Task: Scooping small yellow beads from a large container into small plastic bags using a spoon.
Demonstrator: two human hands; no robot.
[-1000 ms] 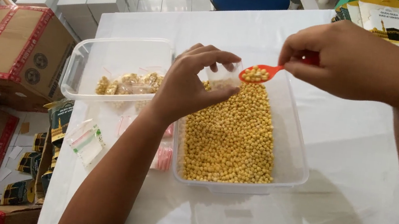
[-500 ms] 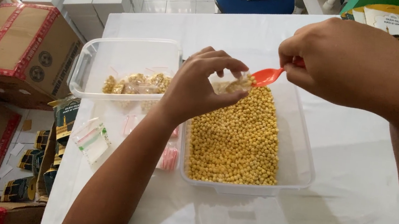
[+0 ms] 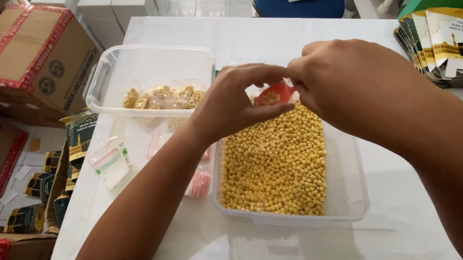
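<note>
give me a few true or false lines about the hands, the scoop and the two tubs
1. The right hand holds a red scoop. True.
2. The scoop is empty. False: yellow beans lie in it.
3. The near tub holds loose yellow beans. True.
4. The far tub is full to the rim. False: only a few small filled bags lie in it.
5. The left hand rests flat on the table. False: it is raised at the scoop, fingers pinched.
</note>
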